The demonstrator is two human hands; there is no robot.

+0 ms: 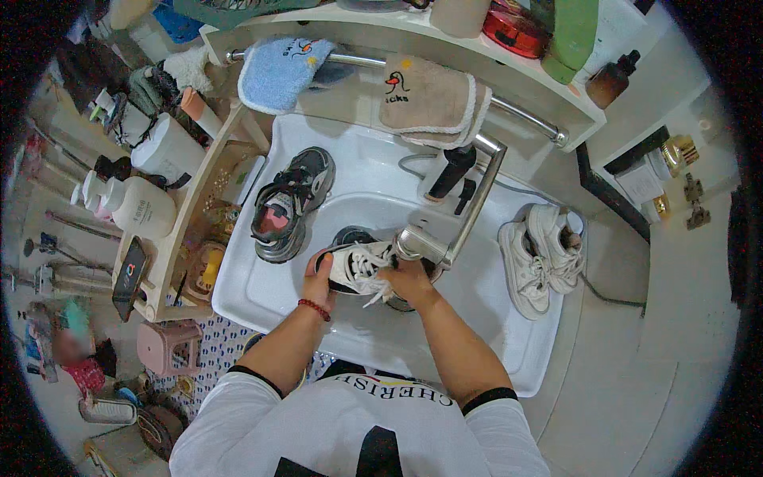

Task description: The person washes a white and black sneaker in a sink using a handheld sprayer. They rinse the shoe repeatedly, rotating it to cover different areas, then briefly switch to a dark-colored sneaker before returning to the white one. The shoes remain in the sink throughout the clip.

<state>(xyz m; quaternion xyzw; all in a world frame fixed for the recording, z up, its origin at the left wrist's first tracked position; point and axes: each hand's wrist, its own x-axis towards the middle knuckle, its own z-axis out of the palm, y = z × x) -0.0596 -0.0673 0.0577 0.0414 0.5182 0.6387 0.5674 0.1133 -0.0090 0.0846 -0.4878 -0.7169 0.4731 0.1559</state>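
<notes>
A white and black lace-up sneaker (359, 268) is held sideways over the basin of a white sink (456, 310), beneath the metal faucet (429, 245). My left hand (318, 280) grips its toe end. My right hand (408, 281) has hold of the other end, near the laces and the opening, with its fingertips hidden. Behind it, a dark sneaker (353, 235) lies in the basin, mostly covered. On the sink's left ledge rests a black and grey sneaker (293, 206) with a pink insole. A pair of white sneakers (539, 259) sits on the right ledge.
A blue towel (285, 74) and a beige towel (426, 98) hang from a metal rail above the sink. At the left, a shelf unit (194, 220) carries white pump bottles (143, 206) and a phone (129, 279). A pink stool (170, 347) stands on the floor below.
</notes>
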